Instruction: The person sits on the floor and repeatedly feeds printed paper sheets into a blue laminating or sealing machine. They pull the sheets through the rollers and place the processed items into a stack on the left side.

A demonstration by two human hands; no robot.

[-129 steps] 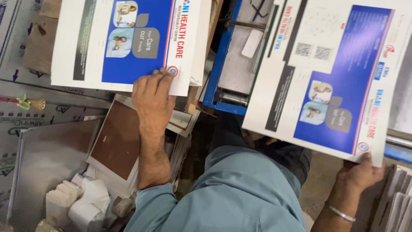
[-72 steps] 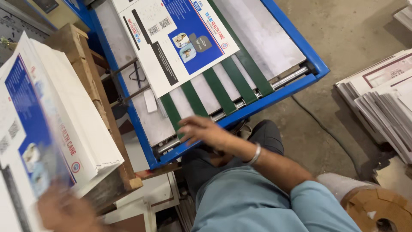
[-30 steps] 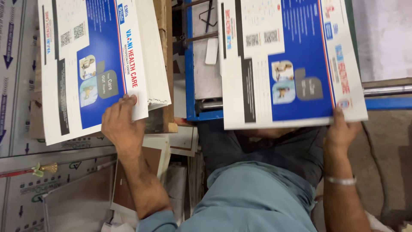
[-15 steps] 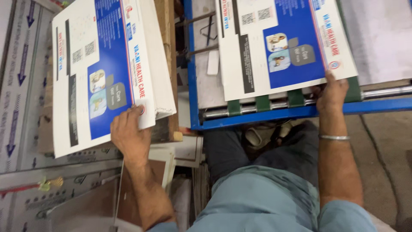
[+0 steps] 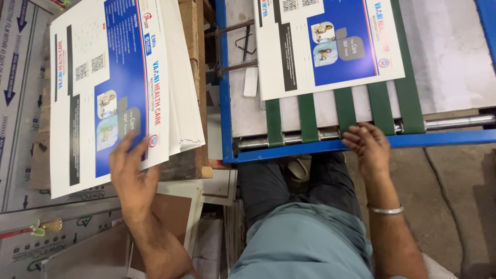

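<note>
My left hand point(image 5: 129, 173) rests flat on the lower edge of the top printed sheet point(image 5: 108, 88), white with a blue panel, which lies on a thick stack of like sheets point(image 5: 183, 77) on a wooden stand at the left. My right hand point(image 5: 368, 147) hovers empty, fingers loosely apart, over the near end of the blue-framed machine point(image 5: 310, 150). A second printed sheet point(image 5: 325, 44) lies apart from my fingers, farther in on the machine's green belts point(image 5: 307, 116).
A metal roller point(image 5: 454, 123) crosses the machine's near end at the right. Grey protective-film panels point(image 5: 18, 103) and brown boards point(image 5: 173, 212) lie at the left and lower left. Concrete floor point(image 5: 454, 206) lies to the right of my legs.
My right hand has let go of the sheet, which has travelled farther in along the belts. My left hand stays on the stack; the view has shifted right.
</note>
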